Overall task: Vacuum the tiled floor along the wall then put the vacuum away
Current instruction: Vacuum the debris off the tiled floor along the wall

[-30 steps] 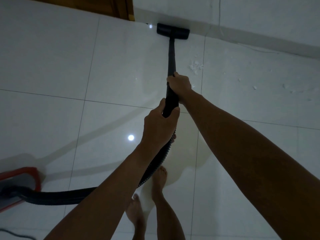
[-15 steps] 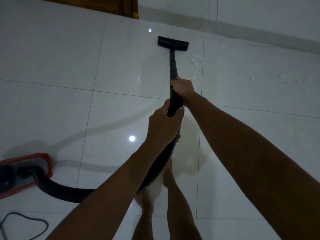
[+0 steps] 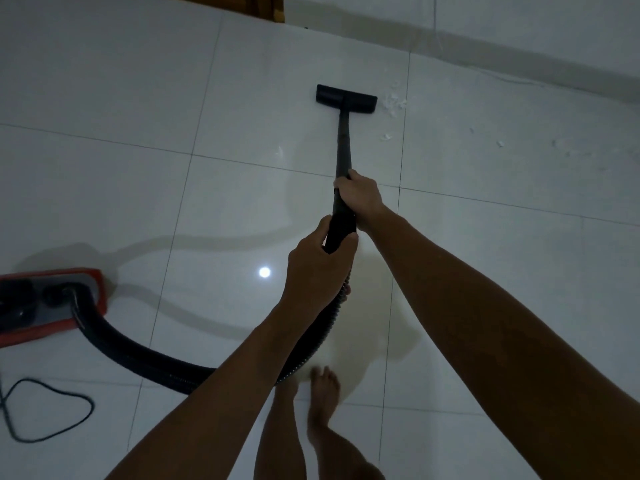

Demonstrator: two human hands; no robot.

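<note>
Both hands grip the black vacuum wand [image 3: 343, 147]: the right hand [image 3: 360, 197] is curled round it farther along, fingers wrapped over the tube, and the left hand [image 3: 317, 268] is closed round the thicker handle end just nearer, thumb up along the left side. From under the left hand the ribbed black hose [image 3: 145, 356] drops away, curves near the person's bare feet [image 3: 323, 393] and runs left to the red and grey vacuum body [image 3: 52, 306], which sits on the floor at the left edge of the view. A thin black power cord [image 3: 52, 410] loops on the tiles near the body, at the near left.

At the far end of the wand the flat black floor head [image 3: 345, 98] lies on the white tiled floor [image 3: 138, 168], apart from the wall [image 3: 519, 32] that runs across the far right. Just right of the head lies a small cluster of white scraps [image 3: 394, 103], with more bits scattered farther right along the wall. A piece of brown wooden frame [image 3: 273, 6] shows at the far edge, left of the wall. One bright round light reflection [image 3: 264, 272] shines on the tile left of the left hand
</note>
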